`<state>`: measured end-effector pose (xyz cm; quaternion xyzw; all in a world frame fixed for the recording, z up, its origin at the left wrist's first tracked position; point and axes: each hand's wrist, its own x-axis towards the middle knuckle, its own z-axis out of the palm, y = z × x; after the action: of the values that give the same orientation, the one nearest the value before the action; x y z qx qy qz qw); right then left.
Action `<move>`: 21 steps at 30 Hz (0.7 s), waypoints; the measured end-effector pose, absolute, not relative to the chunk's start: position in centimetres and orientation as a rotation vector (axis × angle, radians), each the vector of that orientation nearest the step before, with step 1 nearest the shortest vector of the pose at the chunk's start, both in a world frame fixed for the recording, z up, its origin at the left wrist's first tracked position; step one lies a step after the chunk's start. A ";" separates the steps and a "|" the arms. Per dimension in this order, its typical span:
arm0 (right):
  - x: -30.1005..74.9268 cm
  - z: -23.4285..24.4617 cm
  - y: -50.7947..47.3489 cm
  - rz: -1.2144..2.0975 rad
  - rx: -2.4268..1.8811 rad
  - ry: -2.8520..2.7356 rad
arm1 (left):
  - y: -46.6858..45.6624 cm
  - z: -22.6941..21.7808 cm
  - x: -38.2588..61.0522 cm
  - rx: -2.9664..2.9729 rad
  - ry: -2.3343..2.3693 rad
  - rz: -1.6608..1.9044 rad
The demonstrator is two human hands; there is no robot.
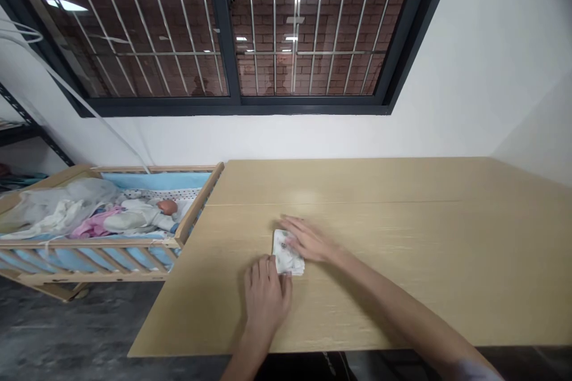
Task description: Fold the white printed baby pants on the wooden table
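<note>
A small folded cloth (286, 260) lies on the table (402, 238), left of its middle, toward the front edge. The right hand (309, 241) rests palm down on it, fingers straight, forearm stretched across the table. The left hand (266, 296), flat and open too, touches it with the fingertips. Neither hand grips it.

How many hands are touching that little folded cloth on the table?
2. The left hand rests at the near-left edge of the folded cloth; the right hand lies on its far side. No other hands are in view.
</note>
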<state>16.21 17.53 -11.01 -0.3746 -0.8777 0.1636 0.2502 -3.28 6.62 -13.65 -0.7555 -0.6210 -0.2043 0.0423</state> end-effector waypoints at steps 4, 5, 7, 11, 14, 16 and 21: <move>15.5 -10.2 13.7 0.441 -0.575 -2.686 | 4.7 -16.8 -2.8 -2.397 -1.594 -0.731; 15.4 -10.5 13.2 0.476 -0.502 -2.722 | 4.5 -17.4 -2.7 -2.421 -1.579 -0.711; 15.5 -11.4 12.8 0.538 -0.437 -2.770 | 4.4 -18.3 -2.4 -2.443 -1.601 -0.670; 16.6 -13.2 14.3 0.546 -0.525 -2.760 | 4.7 -18.8 -2.3 -2.391 -1.651 -0.624; 17.4 -13.4 16.8 0.504 -0.654 -2.726 | 4.9 -18.8 -2.5 -2.380 -1.665 -0.605; 17.8 -13.4 18.4 0.487 -0.690 -2.704 | 5.0 -18.8 -2.6 -2.388 -1.674 -0.611; 18.5 -13.6 20.5 0.513 -0.851 -2.629 | 4.8 -18.9 -2.5 -2.386 -1.677 -0.624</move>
<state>18.46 20.45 -13.60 -0.2985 -0.9227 0.1800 0.1647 -2.54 4.76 -18.88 -0.7976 -0.5604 -0.2086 0.0795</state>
